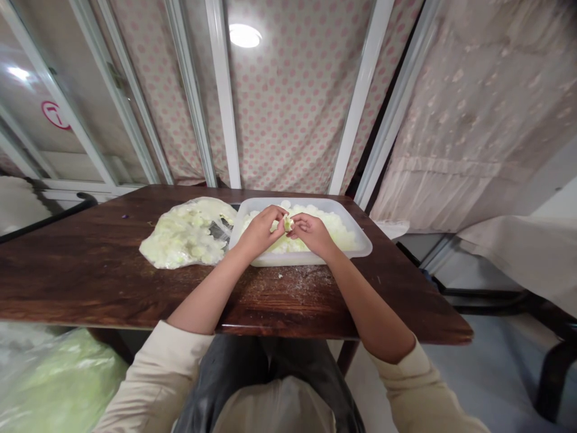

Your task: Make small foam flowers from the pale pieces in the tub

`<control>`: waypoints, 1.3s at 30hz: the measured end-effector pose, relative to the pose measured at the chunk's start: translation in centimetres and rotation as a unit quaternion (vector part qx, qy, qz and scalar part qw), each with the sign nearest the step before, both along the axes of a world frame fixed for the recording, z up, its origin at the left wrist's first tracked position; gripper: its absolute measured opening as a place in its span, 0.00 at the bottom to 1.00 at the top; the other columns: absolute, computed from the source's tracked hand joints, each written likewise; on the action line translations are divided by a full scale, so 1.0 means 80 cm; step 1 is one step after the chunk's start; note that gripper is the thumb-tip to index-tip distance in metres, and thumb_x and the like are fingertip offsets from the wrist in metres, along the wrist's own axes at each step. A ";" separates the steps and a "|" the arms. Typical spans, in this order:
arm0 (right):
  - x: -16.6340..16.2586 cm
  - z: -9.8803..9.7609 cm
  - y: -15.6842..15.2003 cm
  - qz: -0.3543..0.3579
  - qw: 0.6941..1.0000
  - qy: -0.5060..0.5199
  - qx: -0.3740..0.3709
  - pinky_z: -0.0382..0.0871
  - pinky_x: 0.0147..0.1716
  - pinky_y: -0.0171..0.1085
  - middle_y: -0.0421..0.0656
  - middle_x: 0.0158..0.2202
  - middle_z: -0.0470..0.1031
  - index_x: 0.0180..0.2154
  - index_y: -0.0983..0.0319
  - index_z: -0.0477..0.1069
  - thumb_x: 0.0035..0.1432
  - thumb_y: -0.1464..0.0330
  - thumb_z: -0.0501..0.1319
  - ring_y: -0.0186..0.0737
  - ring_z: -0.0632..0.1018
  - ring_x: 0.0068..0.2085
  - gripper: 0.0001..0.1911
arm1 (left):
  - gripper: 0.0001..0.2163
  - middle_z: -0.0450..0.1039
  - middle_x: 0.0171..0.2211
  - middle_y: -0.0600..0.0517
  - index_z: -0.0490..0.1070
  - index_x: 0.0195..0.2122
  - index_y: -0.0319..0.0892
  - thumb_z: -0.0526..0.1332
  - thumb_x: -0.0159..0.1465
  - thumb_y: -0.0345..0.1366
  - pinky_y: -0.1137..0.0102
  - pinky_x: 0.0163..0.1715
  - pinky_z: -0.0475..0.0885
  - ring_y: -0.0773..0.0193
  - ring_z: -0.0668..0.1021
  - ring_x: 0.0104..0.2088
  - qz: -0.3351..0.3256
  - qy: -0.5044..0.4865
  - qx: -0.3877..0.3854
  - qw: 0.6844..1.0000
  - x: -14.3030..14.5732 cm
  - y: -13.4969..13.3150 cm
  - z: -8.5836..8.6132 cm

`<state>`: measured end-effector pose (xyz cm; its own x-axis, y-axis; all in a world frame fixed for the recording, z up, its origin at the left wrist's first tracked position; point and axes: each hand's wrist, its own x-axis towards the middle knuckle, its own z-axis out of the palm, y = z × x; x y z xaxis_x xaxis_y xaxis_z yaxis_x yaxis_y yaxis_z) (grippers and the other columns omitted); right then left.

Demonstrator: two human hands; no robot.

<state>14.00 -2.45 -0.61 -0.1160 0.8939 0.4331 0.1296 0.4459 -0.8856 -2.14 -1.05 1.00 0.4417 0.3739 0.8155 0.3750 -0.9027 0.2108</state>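
Note:
Over the tub, my left hand [264,230] and my right hand [314,233] meet with their fingers closed on a small pale green and white piece, like a fabric flower [288,224]. Thumb and fingertips of each hand pinch it, from either side. Beneath them stands a translucent white plastic tub [360,248], filled with many small whitish and pale yellow pieces [338,227]. To the left of the tub lies a clear plastic bag [184,234], spread flat and full of similar pale yellow-green pieces. Fine detail of the pieces is too small to make out.
The dark wooden table [112,288] has pale specks scattered along its front edge. A large plastic bag with light green contents [63,379] sits on the floor at lower left. Behind the table are framed glass panels with a dotted curtain [293,108]. A whitish sheet [288,409] lies over my lap.

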 end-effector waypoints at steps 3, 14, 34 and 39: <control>0.002 -0.001 0.002 -0.043 0.999 -0.022 0.023 0.72 0.31 0.38 0.39 0.25 0.69 0.32 0.62 0.67 0.47 0.67 0.60 0.36 0.75 0.29 0.08 | 0.02 0.70 0.35 0.49 0.61 0.30 0.41 0.53 0.59 0.29 0.68 0.40 0.67 0.65 0.73 0.39 0.018 -0.022 0.014 1.000 0.000 0.003 -0.001; 0.005 0.001 0.000 -0.148 0.975 -0.096 0.132 0.67 0.29 0.36 0.41 0.28 0.71 0.29 0.60 0.67 0.49 0.67 0.57 0.37 0.72 0.30 0.04 | 0.02 0.70 0.30 0.52 0.64 0.29 0.40 0.55 0.58 0.32 0.71 0.33 0.71 0.68 0.73 0.31 0.060 -0.141 -0.056 0.987 -0.003 0.018 -0.007; -0.027 -0.008 -0.047 -0.098 0.816 -0.316 0.473 0.65 0.30 0.39 0.44 0.27 0.69 0.32 0.59 0.65 0.52 0.75 0.51 0.40 0.69 0.31 0.07 | 0.10 0.62 0.30 0.51 0.59 0.32 0.41 0.48 0.52 0.20 0.67 0.36 0.65 0.63 0.68 0.34 0.156 -0.108 -0.098 0.977 -0.013 0.036 -0.015; -0.054 -0.035 -0.055 -0.031 0.752 -0.365 0.547 0.60 0.23 0.35 0.41 0.21 0.65 0.27 0.62 0.64 0.48 0.75 0.52 0.36 0.66 0.25 0.05 | 0.09 0.61 0.30 0.51 0.59 0.30 0.41 0.47 0.54 0.20 0.69 0.36 0.64 0.64 0.68 0.34 0.167 -0.193 -0.034 0.966 -0.017 0.026 -0.002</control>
<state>9.65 -6.88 -3.38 -0.6531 0.0616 0.7548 0.4540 0.8295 0.3252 -3.50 0.99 0.86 -0.0451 0.5021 0.8636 0.5239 -0.7242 0.4484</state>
